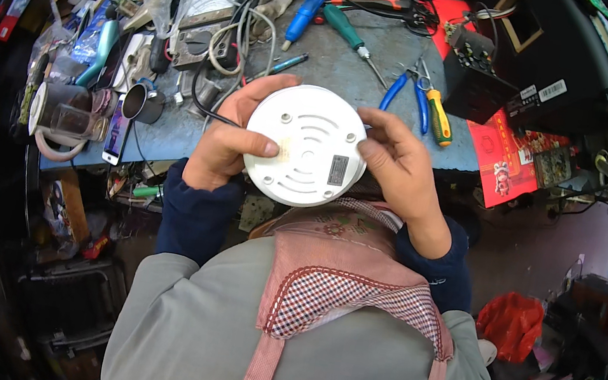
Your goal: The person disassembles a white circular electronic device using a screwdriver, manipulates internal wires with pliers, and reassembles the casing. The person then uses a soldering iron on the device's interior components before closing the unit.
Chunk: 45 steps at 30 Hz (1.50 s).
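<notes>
Both hands grip a round white plastic appliance base (311, 124) in front of my body, with its underside showing: slotted vents, small round feet or holes and a dark label (337, 170). My left hand (234, 132) has the thumb across its left face and fingers round the rim. My right hand (395, 160) holds the right rim, thumb at its edge. A black cord (214, 114) runs out leftward beside my left thumb. Beyond the disc lie a green screwdriver (344, 28), blue-handled pliers (419, 101) and a yellow-green screwdriver (438, 118).
The cluttered blue bench (460, 157) carries a blue tubular tool (305, 13), tangled cables, a phone (114, 138), a metal cup (140, 104) and a mug (49, 109). At the right stand black equipment (579, 82) and red paper (498, 180); a red bag (510, 323) sits below.
</notes>
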{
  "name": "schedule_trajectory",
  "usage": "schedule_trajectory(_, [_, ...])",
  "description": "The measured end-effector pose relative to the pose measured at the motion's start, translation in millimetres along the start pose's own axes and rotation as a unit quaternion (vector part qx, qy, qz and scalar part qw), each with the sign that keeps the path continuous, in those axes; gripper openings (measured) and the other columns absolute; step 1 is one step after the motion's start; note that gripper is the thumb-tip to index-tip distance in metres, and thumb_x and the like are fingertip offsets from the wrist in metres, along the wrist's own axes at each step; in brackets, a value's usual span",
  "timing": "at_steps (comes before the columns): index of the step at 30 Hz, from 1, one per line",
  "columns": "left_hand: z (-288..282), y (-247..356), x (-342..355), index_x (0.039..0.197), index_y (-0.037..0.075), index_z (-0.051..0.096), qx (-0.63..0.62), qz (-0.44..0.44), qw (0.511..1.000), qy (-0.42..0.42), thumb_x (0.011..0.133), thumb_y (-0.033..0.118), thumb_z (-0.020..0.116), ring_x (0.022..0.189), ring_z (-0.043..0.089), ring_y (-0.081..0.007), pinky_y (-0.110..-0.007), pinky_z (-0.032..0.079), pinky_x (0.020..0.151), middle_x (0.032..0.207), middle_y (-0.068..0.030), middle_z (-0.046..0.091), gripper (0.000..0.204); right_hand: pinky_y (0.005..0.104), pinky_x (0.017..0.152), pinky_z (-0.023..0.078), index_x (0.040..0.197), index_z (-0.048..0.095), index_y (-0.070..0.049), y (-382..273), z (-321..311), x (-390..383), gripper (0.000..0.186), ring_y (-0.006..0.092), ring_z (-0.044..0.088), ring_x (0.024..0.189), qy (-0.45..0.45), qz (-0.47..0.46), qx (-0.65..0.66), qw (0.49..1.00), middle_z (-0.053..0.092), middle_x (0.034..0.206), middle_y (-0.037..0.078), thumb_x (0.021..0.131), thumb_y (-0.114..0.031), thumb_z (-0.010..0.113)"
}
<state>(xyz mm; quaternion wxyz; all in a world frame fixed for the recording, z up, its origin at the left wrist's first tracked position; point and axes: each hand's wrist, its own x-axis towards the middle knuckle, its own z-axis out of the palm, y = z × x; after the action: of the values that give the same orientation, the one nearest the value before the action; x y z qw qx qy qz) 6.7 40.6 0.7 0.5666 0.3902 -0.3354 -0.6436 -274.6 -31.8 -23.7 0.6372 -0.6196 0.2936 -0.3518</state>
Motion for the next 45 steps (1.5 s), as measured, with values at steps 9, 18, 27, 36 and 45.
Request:
schedule_trajectory(9, [32.5,21.1,45.1,0.162,-0.004,0.048,0.093,-0.014,0.987,-0.132,0.059,0.002,0.088,0.134,0.067,-0.0294,-0.04,0.048,0.12,0.146,-0.0191,0.068,0.11,0.0283,0.088,0.06,0.155,0.053,0.009,1.6,-20.7,-18.2,0.083,0.018,0.073,0.108,0.054,0.019,0.127,0.99,0.074,0.128,0.017,0.086,-0.01,0.096])
schedule_trajectory(18, [19.3,16.4,21.7,0.158,-0.003,0.053,0.177,0.128,0.973,-0.073,0.074,0.012,0.102,0.141,0.062,-0.0291,-0.043,0.048,0.121,0.153,-0.0181,0.065,0.099,0.0333,0.084,0.057,0.148,0.062,0.005,-7.7,-12.1,-29.1,0.088,0.0227,0.069,0.107,0.149,-0.244,-0.148,0.947,0.071,0.128,0.014,0.069,-0.007,0.098])
schedule_trajectory(27, [28.6,-30.9,-4.9,0.163,-0.004,0.044,-0.108,0.043,0.993,0.039,0.091,0.064,0.085,0.15,0.055,-0.0374,-0.054,0.044,0.127,0.162,-0.0212,0.057,0.107,0.039,0.078,0.057,0.136,0.07,-0.014,20.3,3.1,-29.7,0.062,0.0267,0.066,0.098,0.119,-0.501,-0.36,0.778,0.064,0.112,0.006,0.076,-0.011,0.086])
schedule_trajectory(36, [30.1,-16.7,-6.2,0.152,-0.01,0.054,-0.069,-0.018,0.988,0.139,0.066,0.017,0.065,0.132,0.068,-0.0439,-0.054,0.053,0.12,0.143,-0.0292,0.068,0.091,0.0361,0.089,0.056,0.138,0.069,-0.015,21.1,9.9,-32.8,0.051,0.0226,0.066,0.108,0.023,-0.51,-0.383,0.77,0.066,0.124,0.007,0.089,-0.022,0.081])
schedule_trajectory(45, [20.5,-16.2,-7.7,0.148,-0.004,0.052,0.027,0.06,0.997,-0.051,0.058,0.012,0.074,0.136,0.065,-0.041,-0.049,0.048,0.124,0.152,-0.0302,0.062,0.095,0.0359,0.112,0.052,0.17,0.038,0.001,24.6,8.2,-33.5,0.07,0.0203,0.064,0.13,-0.059,-0.037,0.076,0.995,0.063,0.15,0.016,0.112,-0.023,0.07])
